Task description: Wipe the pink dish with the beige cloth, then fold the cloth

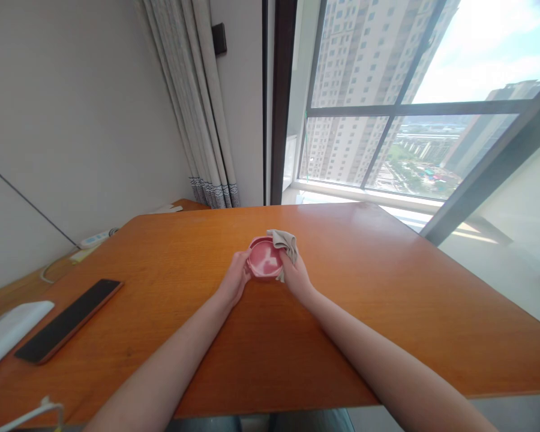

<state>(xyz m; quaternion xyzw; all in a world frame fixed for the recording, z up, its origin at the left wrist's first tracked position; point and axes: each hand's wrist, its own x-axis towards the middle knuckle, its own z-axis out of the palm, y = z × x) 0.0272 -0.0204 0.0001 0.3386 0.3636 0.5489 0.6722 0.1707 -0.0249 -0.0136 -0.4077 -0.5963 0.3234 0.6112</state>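
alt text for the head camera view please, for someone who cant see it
A person's left hand holds a round pink dish while the right hand holds a grey cloth at its rim, over a wooden table. Beyond, a window shows tall buildings.

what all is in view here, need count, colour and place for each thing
Table: one, orange-brown, across the lower picture
Dish: one, pink, centre
Cloth: one, grey, over the dish's right rim
Flat slab: one, black top, table's left side
White object: one, white, left edge, cut off
Strip: one, white, far left by the wall
Cable end: one, white, bottom left
Curtain: one, grey, behind the table
Wall plate: one, dark, beside the curtain
Window: one, dark-framed, upper right
Left hand: one, on dish's left side
Right hand: one, holding cloth at dish
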